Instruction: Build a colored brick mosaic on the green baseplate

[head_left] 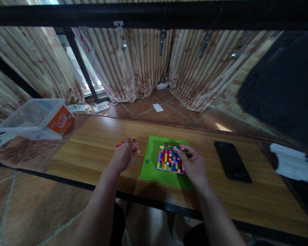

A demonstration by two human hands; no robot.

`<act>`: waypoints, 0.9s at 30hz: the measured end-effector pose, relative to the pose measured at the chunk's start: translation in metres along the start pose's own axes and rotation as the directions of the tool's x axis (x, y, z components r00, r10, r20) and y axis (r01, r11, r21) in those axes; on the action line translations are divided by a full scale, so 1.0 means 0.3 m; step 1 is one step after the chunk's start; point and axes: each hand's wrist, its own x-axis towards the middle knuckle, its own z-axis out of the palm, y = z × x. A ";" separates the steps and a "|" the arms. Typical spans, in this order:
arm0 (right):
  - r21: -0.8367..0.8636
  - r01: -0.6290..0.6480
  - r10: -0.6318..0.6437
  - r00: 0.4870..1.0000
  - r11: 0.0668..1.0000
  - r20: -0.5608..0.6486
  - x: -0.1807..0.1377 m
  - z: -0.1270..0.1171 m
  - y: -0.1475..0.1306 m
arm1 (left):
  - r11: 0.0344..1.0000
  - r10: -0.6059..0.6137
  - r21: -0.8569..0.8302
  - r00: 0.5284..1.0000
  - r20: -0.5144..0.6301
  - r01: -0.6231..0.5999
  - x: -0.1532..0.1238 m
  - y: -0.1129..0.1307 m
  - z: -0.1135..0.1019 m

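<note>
A green baseplate (154, 167) lies on the wooden table (92, 143) in front of me. On it sits a square block of many small coloured bricks (168, 158). My right hand (193, 165) rests at the block's right edge, its fingers curled and its fingertips touching the block's far right corner. My left hand (124, 155) is left of the baseplate, fingers closed over a small heap of loose coloured bricks (127, 140); what it pinches is hidden.
A black phone (232, 160) lies flat to the right of the baseplate. A clear plastic box (33, 118) with an orange label stands at the table's far left. White paper (292, 164) lies at the far right. Curtains hang behind the table.
</note>
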 end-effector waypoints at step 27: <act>0.214 0.432 -0.441 0.898 0.876 -0.006 -0.078 0.060 -0.138 | 0.363 0.118 -0.925 0.990 -0.075 -0.114 -0.024 0.229 0.092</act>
